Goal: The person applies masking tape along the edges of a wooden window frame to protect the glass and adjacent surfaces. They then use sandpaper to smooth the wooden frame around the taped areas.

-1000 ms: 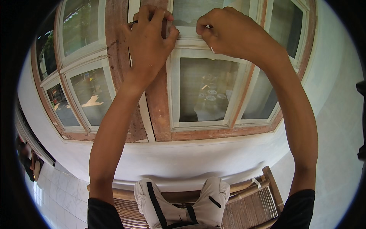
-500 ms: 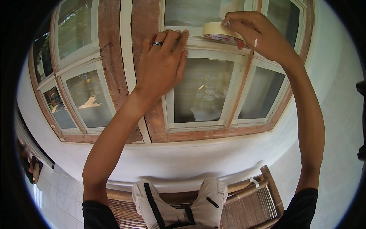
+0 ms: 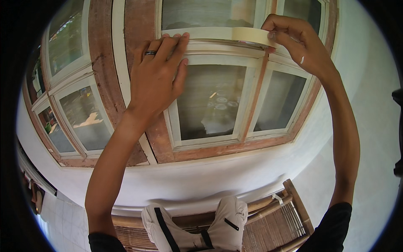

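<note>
My right hand [image 3: 300,48] grips a roll of cream masking tape [image 3: 248,35] by its right end, fingers closed round the rim. A pale strip [image 3: 208,32] runs from the roll leftward along the bottom edge of the upper window pane [image 3: 205,12]. At the strip's left end, my left hand [image 3: 157,77] presses its outstretched fingertips on the window's crossbar [image 3: 214,49]. That hand wears a dark ring and grips nothing. Below the crossbar is a lower glass pane [image 3: 212,101], bordered by pale strips.
Another window [image 3: 79,113] with reddish-brown wood stands to the left, beyond a broad post [image 3: 110,80]. White wall [image 3: 222,170] lies beneath the frames. Under me is a bamboo bench [image 3: 273,222], with my legs in light trousers [image 3: 228,214] over it.
My right hand has drawn the roll rightward relative to the window, and a longer strip shows between my hands. My left fingertips stay on the crossbar. The whole view has shifted slightly.
</note>
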Action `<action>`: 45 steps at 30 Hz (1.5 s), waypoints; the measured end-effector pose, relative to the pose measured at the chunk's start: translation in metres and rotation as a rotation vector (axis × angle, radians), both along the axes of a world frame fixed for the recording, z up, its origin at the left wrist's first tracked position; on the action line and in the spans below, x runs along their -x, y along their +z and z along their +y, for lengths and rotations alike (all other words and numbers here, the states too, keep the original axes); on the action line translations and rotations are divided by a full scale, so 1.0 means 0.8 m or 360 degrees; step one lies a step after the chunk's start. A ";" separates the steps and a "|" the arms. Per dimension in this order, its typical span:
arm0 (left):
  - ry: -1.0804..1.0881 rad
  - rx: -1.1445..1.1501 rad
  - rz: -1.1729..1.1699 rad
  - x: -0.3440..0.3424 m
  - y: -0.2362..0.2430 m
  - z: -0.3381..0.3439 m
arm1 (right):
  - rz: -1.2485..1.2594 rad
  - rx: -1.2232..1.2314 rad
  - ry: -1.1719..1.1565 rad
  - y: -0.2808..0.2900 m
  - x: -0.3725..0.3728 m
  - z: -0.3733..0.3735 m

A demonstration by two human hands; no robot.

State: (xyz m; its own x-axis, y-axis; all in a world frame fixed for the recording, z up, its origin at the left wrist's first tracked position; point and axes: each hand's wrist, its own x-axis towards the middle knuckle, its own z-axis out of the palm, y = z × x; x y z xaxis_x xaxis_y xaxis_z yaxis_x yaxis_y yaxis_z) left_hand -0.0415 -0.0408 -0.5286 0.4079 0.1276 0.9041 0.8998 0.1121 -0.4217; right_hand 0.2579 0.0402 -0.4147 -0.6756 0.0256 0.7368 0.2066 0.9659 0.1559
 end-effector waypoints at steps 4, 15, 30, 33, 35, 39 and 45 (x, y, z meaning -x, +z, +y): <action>-0.0013 0.0041 -0.0024 0.000 0.001 0.000 | -0.0020 0.0334 -0.0049 0.006 -0.010 -0.010; -0.0018 0.0015 -0.0003 -0.001 0.002 -0.001 | -0.0047 0.0267 -0.0183 0.005 -0.031 0.015; -0.0030 0.0081 -0.0054 0.000 0.001 -0.003 | -0.0257 -0.0407 -0.0683 0.007 0.002 -0.004; -0.0029 0.0085 -0.0051 0.000 0.001 -0.003 | -0.0248 -0.0362 -0.0771 0.008 0.004 -0.007; -0.0025 0.0107 -0.0075 0.000 0.002 -0.004 | -0.0271 -0.0196 -0.0905 0.008 0.004 -0.007; -0.0031 0.0039 -0.0012 -0.001 0.003 -0.004 | -0.0274 -0.0120 -0.0955 0.008 0.008 0.003; -0.0022 0.0035 -0.0004 -0.002 0.004 -0.006 | -0.0279 -0.0254 -0.0831 0.018 0.015 0.009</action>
State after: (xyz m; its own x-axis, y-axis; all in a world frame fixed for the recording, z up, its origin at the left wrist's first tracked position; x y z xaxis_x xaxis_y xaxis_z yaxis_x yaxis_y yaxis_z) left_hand -0.0402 -0.0453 -0.5256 0.4073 0.1417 0.9022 0.9023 0.0907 -0.4215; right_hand 0.2459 0.0476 -0.4000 -0.7155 0.2866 0.6371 0.6082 0.7043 0.3661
